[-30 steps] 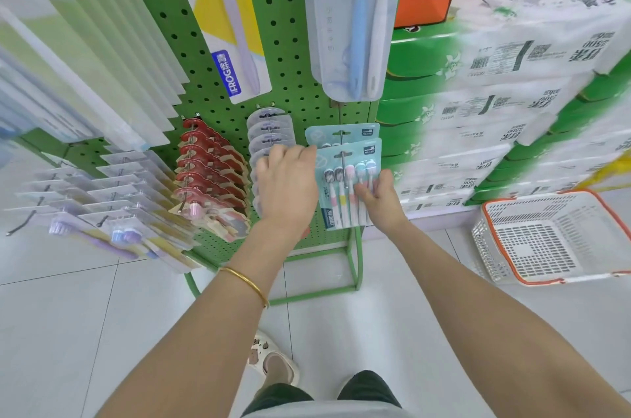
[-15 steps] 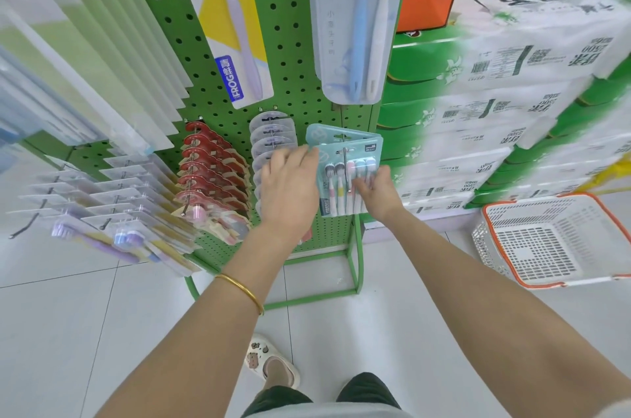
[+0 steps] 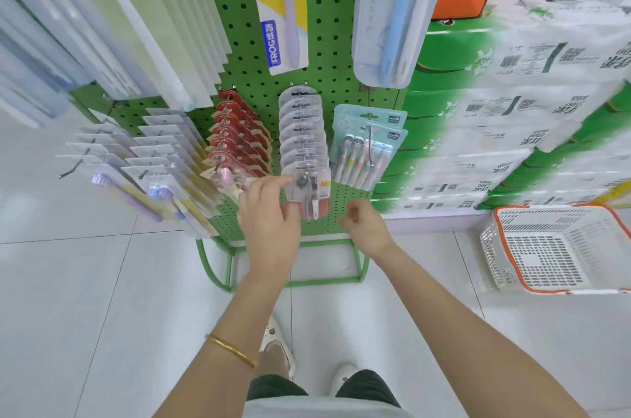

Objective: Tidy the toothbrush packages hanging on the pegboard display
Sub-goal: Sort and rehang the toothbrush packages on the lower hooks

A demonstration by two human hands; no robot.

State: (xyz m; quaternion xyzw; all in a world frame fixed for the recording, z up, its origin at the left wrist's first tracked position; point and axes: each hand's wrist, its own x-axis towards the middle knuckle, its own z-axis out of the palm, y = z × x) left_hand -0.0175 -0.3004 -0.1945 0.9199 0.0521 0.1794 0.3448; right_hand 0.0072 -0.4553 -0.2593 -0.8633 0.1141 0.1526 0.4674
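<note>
While both hands hover empty, fingers spread loosely.

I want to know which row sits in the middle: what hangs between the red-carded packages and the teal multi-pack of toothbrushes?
In the head view, a row of clear round-topped packages hangs between the red-carded packages and the teal multi-pack.

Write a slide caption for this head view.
Both hands, left hand and right hand, hover empty below teal toothbrush packs on a green pegboard.
</note>
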